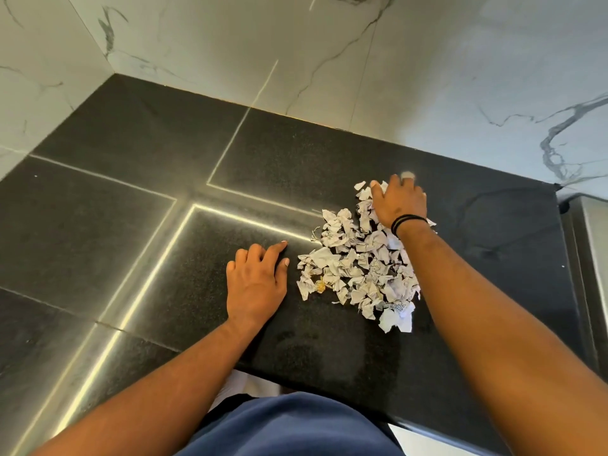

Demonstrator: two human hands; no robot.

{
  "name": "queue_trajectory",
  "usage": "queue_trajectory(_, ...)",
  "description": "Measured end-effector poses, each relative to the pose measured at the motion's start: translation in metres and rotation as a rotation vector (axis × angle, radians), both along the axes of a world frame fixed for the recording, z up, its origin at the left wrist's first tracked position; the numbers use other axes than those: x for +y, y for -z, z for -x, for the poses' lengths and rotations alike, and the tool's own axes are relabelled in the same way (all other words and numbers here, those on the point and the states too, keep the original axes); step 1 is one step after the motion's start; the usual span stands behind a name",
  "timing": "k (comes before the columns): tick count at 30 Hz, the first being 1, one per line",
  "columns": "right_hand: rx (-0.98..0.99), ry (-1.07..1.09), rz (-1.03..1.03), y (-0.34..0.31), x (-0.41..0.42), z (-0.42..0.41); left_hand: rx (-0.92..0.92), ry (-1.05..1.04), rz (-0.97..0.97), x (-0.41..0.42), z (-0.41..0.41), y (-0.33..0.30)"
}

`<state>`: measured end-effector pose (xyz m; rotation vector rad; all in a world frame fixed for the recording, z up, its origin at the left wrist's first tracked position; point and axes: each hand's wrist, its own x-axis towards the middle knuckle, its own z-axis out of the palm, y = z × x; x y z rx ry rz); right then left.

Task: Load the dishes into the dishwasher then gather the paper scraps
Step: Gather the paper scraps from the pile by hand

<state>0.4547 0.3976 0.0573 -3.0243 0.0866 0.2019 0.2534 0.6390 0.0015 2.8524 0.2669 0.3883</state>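
Note:
A loose pile of torn white paper scraps point(358, 268) lies on the black stone countertop point(131, 192), toward its right side. My right hand point(399, 200) lies palm down on the far end of the pile, fingers spread over the scraps; a black band circles its wrist. My left hand point(258, 281) rests flat on the counter just left of the pile, fingers relaxed and slightly spread, its fingertips close to the nearest scraps without holding any.
White marble wall tiles point(329, 44) close off the counter at the back and left. The counter's front edge point(329, 386) runs just before my body. At the far right sits a steel edge point(589, 241), beyond the counter's end.

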Motion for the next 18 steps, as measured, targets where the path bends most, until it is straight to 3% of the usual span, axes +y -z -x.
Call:
queue_trajectory(3,-0.028,-0.109,0.079,0.012,0.005,0.023,0.006,-0.006,0.005,0.0,0.002,0.001)
queue_trajectory(8,-0.207,-0.108,-0.094,0.009,0.011,0.047,0.018,-0.006,0.001,0.0,-0.001,0.0)
queue_trajectory(15,0.01,-0.292,-0.005,0.002,0.037,0.003,0.011,-0.01,0.016,-0.001,-0.001,-0.002)
queue_trajectory(18,-0.006,-0.376,0.026,0.004,0.041,0.02,0.016,-0.011,0.011,-0.001,0.0,-0.002)
